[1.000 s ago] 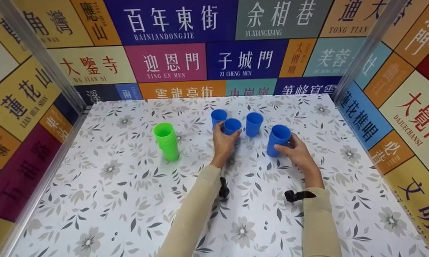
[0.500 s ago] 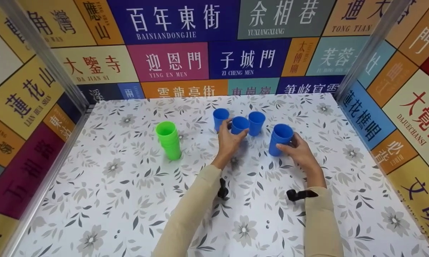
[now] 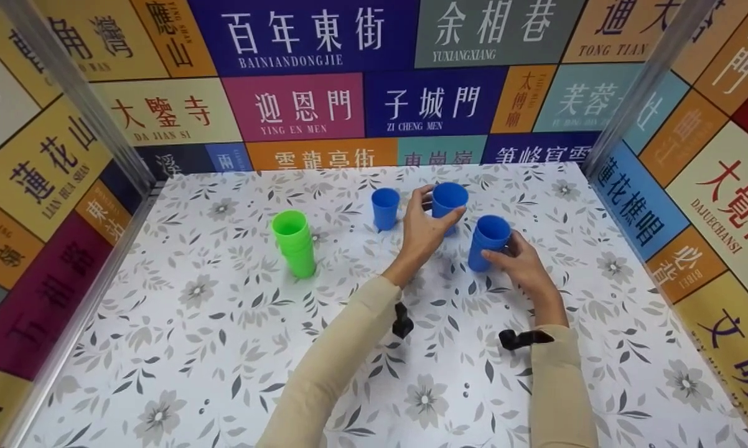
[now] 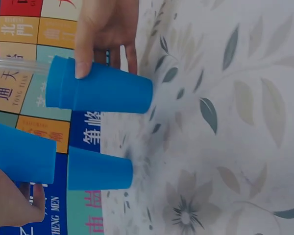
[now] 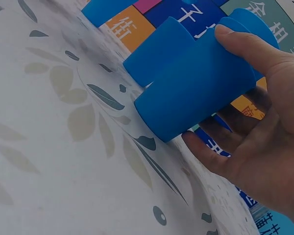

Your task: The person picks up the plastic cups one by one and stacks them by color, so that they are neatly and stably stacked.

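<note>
My left hand point(image 3: 422, 235) grips a blue cup point(image 3: 448, 200) by its sides, mouth up. That cup hangs above another blue cup point(image 4: 100, 169) standing on the table; a gap between the two shows in the left wrist view. With thumb and fingers, my right hand point(image 3: 526, 267) holds an upright stack of nested blue cups point(image 3: 481, 246) just to the right. The stack's base looks to be at the tabletop. A single blue cup point(image 3: 384, 210) stands to the left of my left hand.
A stack of nested green cups point(image 3: 296, 249) stands farther left on the table point(image 3: 224, 348), which has a floral cover. Panels with printed signs point(image 3: 299, 106) rise behind and on both sides, with clear posts at the corners.
My left hand has lifted its blue cup and carried it right and away from me, over the standing cup. The right hand and its stack have barely moved.
</note>
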A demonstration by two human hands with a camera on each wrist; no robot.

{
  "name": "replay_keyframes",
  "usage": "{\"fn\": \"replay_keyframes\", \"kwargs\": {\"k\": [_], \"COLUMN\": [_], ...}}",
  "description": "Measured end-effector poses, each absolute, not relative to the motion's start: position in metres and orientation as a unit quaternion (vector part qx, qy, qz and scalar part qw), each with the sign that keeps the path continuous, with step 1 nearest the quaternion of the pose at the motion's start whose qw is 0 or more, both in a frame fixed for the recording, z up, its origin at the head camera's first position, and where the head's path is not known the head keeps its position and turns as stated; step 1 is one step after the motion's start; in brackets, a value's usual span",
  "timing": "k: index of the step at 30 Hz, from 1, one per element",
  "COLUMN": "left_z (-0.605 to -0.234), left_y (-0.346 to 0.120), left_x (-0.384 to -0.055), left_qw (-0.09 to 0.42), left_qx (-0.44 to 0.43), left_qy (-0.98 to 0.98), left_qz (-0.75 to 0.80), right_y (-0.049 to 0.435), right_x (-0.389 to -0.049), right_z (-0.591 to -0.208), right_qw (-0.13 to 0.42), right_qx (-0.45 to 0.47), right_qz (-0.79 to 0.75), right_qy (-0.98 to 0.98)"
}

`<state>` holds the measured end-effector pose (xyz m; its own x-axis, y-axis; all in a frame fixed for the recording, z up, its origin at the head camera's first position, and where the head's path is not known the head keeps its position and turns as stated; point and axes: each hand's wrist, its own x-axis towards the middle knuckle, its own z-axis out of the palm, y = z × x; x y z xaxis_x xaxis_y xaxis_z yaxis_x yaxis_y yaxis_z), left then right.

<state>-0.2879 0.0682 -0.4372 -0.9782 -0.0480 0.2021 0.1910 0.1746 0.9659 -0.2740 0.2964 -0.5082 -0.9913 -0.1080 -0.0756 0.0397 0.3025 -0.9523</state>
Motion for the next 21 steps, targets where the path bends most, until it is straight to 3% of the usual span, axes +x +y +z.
{"fn": "replay_keyframes", "kwargs": {"k": [21], "left_z": [-0.402], "left_y": [0.101], "left_x": [-0.280], "left_qw": [0.042], "left_qx": [-0.087], "left_qy": [-0.770], "left_qz": [-0.631], "right_y": [0.294], "right_x": [-0.273], "right_z": [-0.507], "right_qw": [0.066], "right_qx": [-0.010], "right_qz": [-0.577], "right_qy": [0.814]}}
